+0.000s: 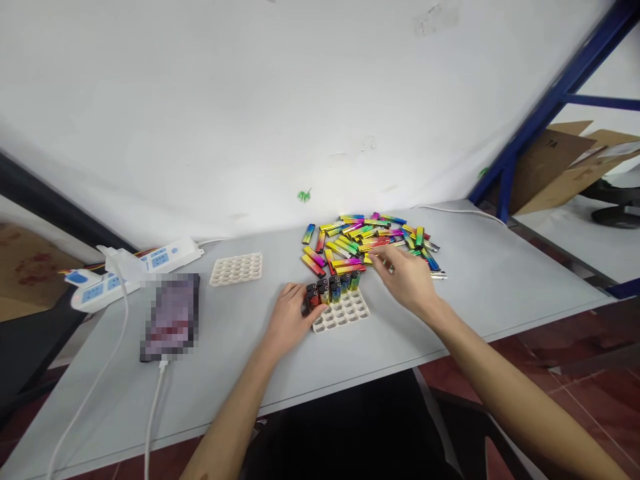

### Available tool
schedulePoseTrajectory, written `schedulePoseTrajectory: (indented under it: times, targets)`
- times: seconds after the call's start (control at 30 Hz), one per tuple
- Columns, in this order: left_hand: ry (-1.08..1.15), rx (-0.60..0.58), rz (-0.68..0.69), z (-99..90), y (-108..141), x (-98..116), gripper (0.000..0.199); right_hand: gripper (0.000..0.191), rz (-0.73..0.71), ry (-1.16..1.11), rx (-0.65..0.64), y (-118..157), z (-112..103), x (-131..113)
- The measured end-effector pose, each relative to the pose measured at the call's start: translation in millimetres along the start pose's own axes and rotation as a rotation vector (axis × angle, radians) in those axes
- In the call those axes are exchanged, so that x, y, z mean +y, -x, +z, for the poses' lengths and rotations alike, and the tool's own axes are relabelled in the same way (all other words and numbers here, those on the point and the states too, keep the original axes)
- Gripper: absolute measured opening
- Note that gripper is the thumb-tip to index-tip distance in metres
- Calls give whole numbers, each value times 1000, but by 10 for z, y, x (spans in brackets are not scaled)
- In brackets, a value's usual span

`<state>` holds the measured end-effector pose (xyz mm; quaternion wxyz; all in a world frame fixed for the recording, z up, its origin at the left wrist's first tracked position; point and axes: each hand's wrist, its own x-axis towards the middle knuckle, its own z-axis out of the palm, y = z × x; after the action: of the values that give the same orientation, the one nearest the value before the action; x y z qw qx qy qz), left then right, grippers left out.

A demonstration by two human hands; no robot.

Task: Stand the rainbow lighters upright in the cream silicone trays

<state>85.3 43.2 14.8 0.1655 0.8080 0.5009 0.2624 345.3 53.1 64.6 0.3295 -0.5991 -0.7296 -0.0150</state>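
Several lighters [335, 288] stand upright in the back rows of a white tray [343, 313] with holes; its front holes show no lighters. My left hand [291, 317] is at the tray's left side, its fingers and thumb closed around the leftmost standing lighters. Over the near edge of a loose pile of colourful lighters [357, 243] is my right hand [405, 277], its fingers bent and pinched together. What lies between those fingertips, if anything, is too small to make out.
A second white tray [237, 269] lies at the left. Beyond it are a phone [171, 317] with a charging cable and a power strip [137, 273]. The wall [250, 120] rises behind the table [475, 267]. Cardboard boxes [565, 160] stand past the blue frame [507, 173].
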Motion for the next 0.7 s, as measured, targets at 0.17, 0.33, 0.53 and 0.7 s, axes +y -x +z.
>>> schedulePoseTrajectory:
  times: [0.17,0.33,0.53,0.7]
  targets:
    - [12,14,3,5,-2,0,22,22,-86,332,-59,28,127,544]
    - [-6,10,-15,2,-5,5,24,29,-110,402,-172,200,172,666]
    - [-19,23,-6,5,5,10,22,19,-40,229,-129,153,175,662]
    - [13,11,-4,-10,7,22,19,25,190,-327,-25,-27,36,570]
